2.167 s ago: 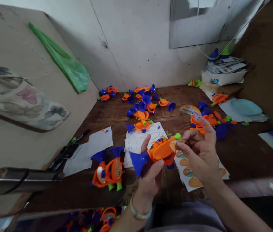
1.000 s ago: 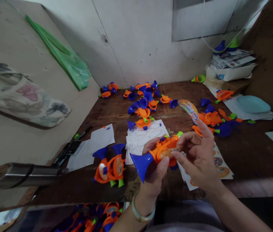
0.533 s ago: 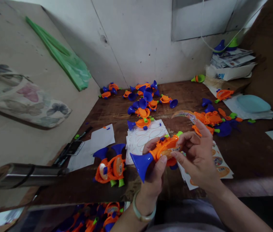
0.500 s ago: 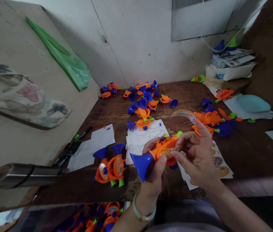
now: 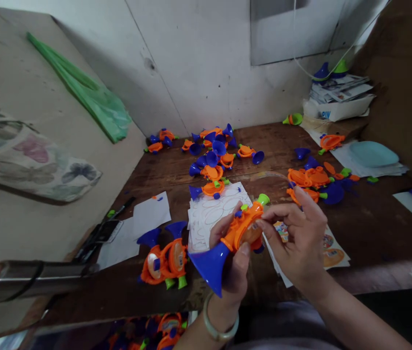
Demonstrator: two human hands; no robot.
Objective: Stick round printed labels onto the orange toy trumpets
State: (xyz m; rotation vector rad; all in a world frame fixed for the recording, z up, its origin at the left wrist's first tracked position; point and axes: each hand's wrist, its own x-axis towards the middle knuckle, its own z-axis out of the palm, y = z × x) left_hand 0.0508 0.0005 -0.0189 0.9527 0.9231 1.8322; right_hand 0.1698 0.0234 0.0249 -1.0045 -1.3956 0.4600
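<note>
Compared with the previous frame, the trumpet [image 5: 240, 232] tips further, its blue bell [image 5: 211, 266] pointing more steeply down toward the person and its green mouthpiece [image 5: 263, 199] standing clearer of the right hand [image 5: 302, 245]. The orange sticker [image 5: 252, 235] now shows over the oval on the trumpet's side, where before it reached across to the right fingertips. The curved strip [image 5: 269, 174] at the raised right forefinger has turned nearly edge-on and looks thinner. The trumpet is above the bench [image 5: 282, 141], clamped in the fingers of the left hand [image 5: 233, 277]: the thumb presses the near side by the sticker, and the other fingers wrap behind the body. The right thumb and a bent finger come close together at the mouthpiece end of the body, touching it just below the mouthpiece; whether they pinch the sticker's edge cannot be told. Beneath the hands lie the scribbled sheets [image 5: 206, 221] and, partly hidden by the right hand, the sticker sheets [image 5: 333, 257]. A pair of trumpets [image 5: 165, 260] lies side by side to the left of the left hand, and a heap of trumpets [image 5: 213, 155] lies beyond the scribbled sheets.
</note>
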